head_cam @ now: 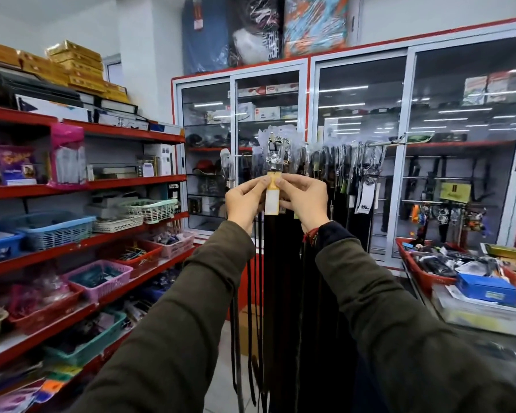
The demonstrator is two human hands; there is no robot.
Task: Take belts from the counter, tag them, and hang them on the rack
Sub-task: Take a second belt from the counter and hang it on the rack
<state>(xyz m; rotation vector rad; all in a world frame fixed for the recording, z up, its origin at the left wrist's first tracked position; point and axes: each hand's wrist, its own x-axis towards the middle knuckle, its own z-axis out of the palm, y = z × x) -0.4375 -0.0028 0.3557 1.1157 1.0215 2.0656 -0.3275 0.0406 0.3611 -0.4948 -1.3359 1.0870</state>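
A dark belt [276,263] hangs straight down in front of me, its silver buckle [277,153] wrapped in clear plastic at the top. Just under the buckle sits a yellow and white tag [272,201]. My left hand [246,199] pinches the tag's left edge and my right hand [303,199] pinches its right edge, both pressed against the belt. Behind them the rack's metal rail [393,143] carries several other dark belts [340,180] with wrapped buckles. What holds the top of my belt is hidden by plastic.
Red shelves [125,181] with plastic baskets of small goods run along the left. Glass cabinets [361,129] stand behind the rack. A counter [471,320] at the right holds red trays, a blue box and papers. Thin loose belts [251,338] dangle below my left arm.
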